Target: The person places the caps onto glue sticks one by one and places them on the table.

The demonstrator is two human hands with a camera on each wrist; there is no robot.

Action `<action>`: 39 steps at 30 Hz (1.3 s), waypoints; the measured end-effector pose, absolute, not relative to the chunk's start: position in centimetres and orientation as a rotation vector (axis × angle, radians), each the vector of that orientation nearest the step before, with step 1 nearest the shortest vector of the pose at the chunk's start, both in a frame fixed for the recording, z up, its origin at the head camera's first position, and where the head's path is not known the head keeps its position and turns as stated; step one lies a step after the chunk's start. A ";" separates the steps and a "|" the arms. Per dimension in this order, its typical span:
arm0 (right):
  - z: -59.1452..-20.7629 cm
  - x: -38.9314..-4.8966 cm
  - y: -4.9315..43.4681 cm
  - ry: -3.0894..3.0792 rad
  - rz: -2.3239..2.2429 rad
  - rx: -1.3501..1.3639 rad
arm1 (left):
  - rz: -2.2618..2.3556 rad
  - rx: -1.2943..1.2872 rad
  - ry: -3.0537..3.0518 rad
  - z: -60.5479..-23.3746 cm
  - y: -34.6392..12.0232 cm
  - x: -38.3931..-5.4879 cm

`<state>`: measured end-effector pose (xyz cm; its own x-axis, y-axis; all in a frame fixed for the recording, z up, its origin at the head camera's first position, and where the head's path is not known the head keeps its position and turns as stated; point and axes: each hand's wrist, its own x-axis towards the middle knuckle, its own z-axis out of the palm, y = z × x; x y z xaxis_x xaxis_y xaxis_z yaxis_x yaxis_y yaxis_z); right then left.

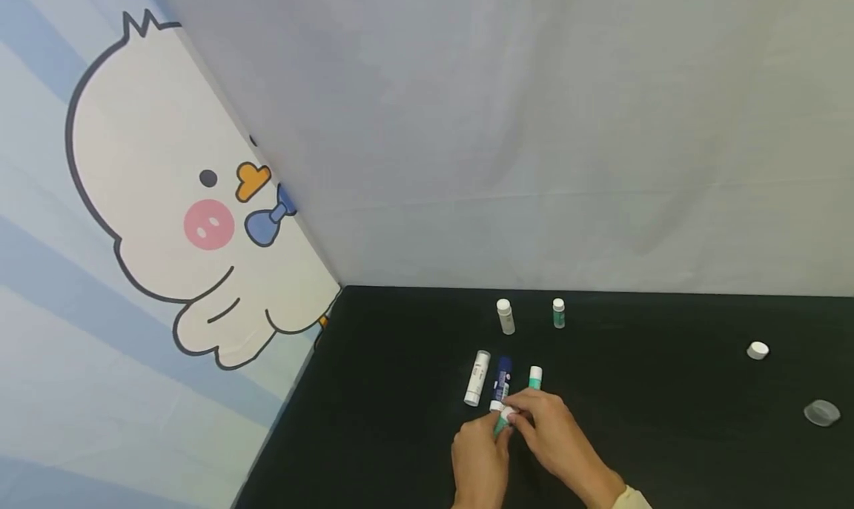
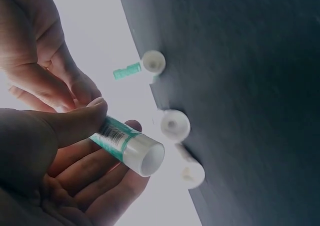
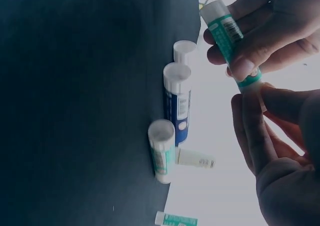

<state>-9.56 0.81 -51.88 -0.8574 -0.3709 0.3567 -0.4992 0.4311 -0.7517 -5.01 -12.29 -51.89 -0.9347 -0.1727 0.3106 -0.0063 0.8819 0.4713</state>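
My left hand (image 1: 479, 457) holds a green-and-white glue stick (image 2: 117, 136) between thumb and fingers, with one white end pointing out past the fingertips. At the stick's other end, the fingertips and thumb of my right hand (image 1: 557, 431) pinch the tip, which they largely cover in the right wrist view. Just beyond the hands are a blue glue stick (image 1: 502, 379), a white one (image 1: 477, 378) to its left and another green one (image 1: 536, 377) to its right, partly behind my right hand.
Farther back are a small white stick (image 1: 506, 320) and a small green stick (image 1: 558, 316) with a white top. Off to the right on the black table (image 1: 667, 405) lie a white cap (image 1: 757, 350) and a clear cap (image 1: 822, 413). A pale curtain (image 1: 567, 124) hangs behind.
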 end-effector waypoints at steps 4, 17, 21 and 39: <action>-52.1 -9.3 -0.1 -2.554 1.422 0.778 | -0.678 0.188 -2.717 -51.9 -12.9 -4.7; -52.6 -8.9 -2.4 -2.602 1.432 0.830 | -0.657 0.373 -2.791 -51.8 -14.3 -4.4; -52.9 -8.9 -3.0 -2.615 1.455 0.843 | -0.669 0.410 -2.810 -51.9 -14.7 -4.3; -54.3 -8.7 -5.2 -2.558 1.369 0.900 | -0.636 0.562 -2.828 -52.8 -16.1 -4.3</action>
<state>-8.66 -5.15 -54.28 -0.8194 -0.4509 0.3540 -0.5446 0.4195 -0.7262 -4.30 -16.10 -52.78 -0.9102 -0.4021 0.0990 -0.3210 0.8362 0.4447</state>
